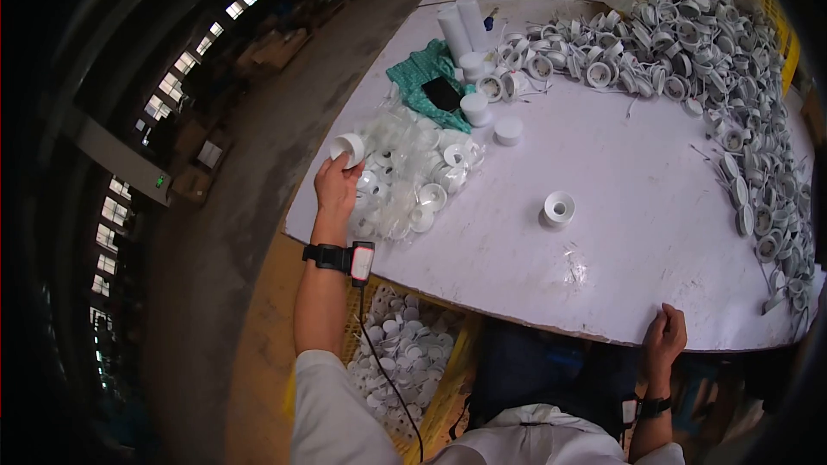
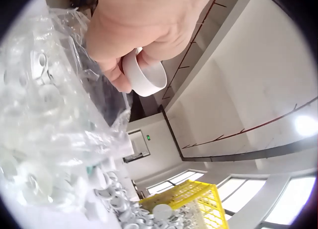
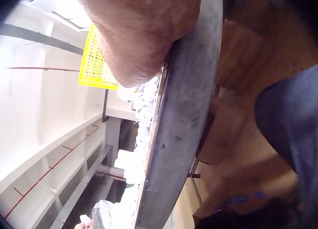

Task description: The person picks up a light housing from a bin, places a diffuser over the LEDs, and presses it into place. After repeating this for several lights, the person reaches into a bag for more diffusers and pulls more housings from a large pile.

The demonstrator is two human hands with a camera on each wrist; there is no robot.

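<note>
My left hand (image 1: 338, 189) pinches a white round plastic housing (image 1: 348, 148) by its wall, over the left side of the table. In the left wrist view the housing (image 2: 144, 76) looks like a short open tube, with fingers on its outside and inside. Beside that hand lies a clear plastic bag (image 1: 401, 168) full of white round parts. My right hand (image 1: 665, 336) rests at the table's front edge, its fingers loosely curled and holding nothing. Another white housing (image 1: 559, 208) with a round hole in its middle stands alone on the white table (image 1: 637, 250).
A big heap of white ring-shaped parts with wires (image 1: 689, 43) covers the back and right of the table. White cylinders (image 1: 457, 30), white round pieces (image 1: 508, 130) and a green cloth (image 1: 422, 77) with a dark phone stand behind the bag. Below the edge, a yellow crate holds white discs (image 1: 401, 353).
</note>
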